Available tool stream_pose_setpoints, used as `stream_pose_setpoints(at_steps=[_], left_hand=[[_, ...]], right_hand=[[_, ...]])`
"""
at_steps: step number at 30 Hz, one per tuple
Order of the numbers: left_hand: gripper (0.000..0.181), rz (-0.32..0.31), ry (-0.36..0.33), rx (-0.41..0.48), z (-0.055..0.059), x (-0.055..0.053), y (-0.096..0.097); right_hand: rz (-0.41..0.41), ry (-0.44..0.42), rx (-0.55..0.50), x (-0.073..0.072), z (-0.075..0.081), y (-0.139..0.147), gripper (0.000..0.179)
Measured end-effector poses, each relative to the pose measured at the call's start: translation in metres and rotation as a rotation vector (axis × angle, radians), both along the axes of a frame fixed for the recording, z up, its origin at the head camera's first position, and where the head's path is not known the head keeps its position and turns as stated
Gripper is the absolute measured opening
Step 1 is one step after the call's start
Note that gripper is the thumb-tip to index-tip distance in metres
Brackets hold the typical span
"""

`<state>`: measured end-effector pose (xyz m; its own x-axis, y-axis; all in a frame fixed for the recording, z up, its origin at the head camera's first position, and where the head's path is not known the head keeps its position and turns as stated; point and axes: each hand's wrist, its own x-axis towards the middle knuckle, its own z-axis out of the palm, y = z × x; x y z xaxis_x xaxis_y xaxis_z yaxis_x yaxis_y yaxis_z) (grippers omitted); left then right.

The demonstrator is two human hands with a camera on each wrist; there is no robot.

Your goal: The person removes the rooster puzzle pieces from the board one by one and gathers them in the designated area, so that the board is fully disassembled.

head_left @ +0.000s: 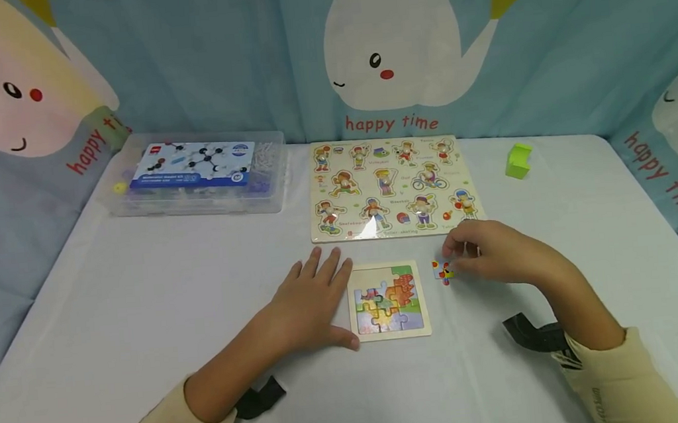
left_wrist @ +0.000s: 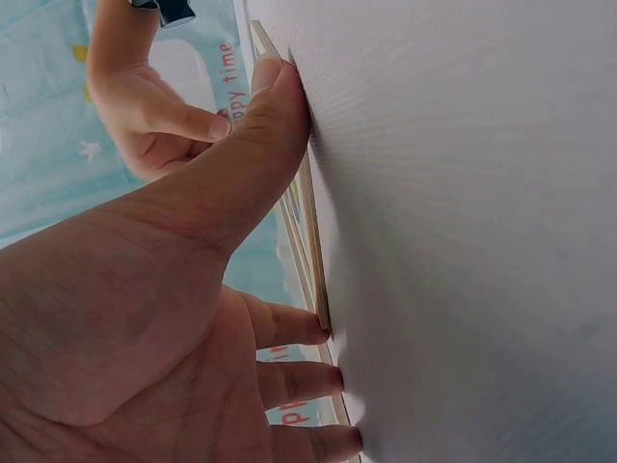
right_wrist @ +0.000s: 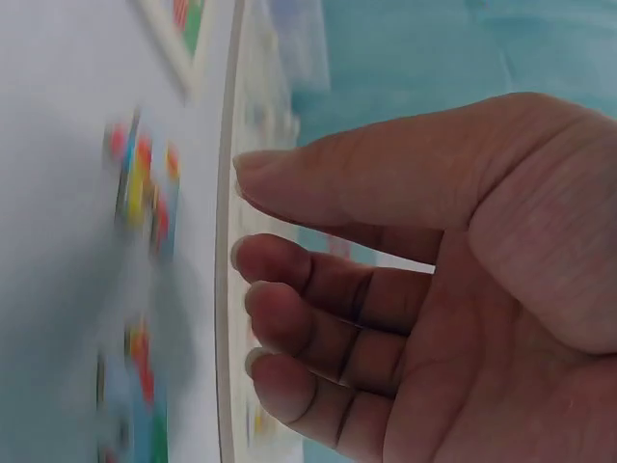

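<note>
My left hand (head_left: 305, 307) lies flat with spread fingers along the left side of a small square jigsaw puzzle (head_left: 424, 311). Its thumb touches the tray's edge near the lower left corner. Several pieces fill much of the tray, and the upper left part shows bare wood. My right hand (head_left: 492, 252) hovers just right of a loose colourful jigsaw piece (head_left: 442, 270). In the right wrist view its thumb and bent fingers stand apart with nothing between them. That view, blurred, shows one loose piece (right_wrist: 145, 188) and another (right_wrist: 140, 405) on the white table.
A wooden peg puzzle board (head_left: 397, 187) with sports figures lies behind the jigsaw. A clear plastic case (head_left: 266, 200) with a molecular model label stands at the back left. A bright green block (head_left: 518, 161) sits at the back right, before a blue curtain (head_left: 231, 60).
</note>
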<state>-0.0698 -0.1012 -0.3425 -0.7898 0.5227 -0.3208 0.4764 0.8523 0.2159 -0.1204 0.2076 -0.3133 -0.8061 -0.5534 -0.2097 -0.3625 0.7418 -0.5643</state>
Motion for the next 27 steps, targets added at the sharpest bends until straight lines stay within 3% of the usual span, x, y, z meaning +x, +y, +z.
stream_pose_setpoints(at_steps=[9, 18, 27], left_hand=[[0.119, 0.002, -0.005, -0.012, 0.001, 0.000, 0.000], [0.118, -0.010, 0.005, -0.010, 0.000, -0.001, 0.000], [0.119, -0.015, 0.012, -0.004, -0.001, 0.000, -0.001]], right_hand=[[0.119, 0.050, 0.068, 0.005, -0.005, -0.052, 0.015], [0.114, 0.072, 0.250, 0.017, 0.000, -0.075, 0.020], [0.089, 0.094, 0.291, 0.026, 0.003, -0.082, 0.025]])
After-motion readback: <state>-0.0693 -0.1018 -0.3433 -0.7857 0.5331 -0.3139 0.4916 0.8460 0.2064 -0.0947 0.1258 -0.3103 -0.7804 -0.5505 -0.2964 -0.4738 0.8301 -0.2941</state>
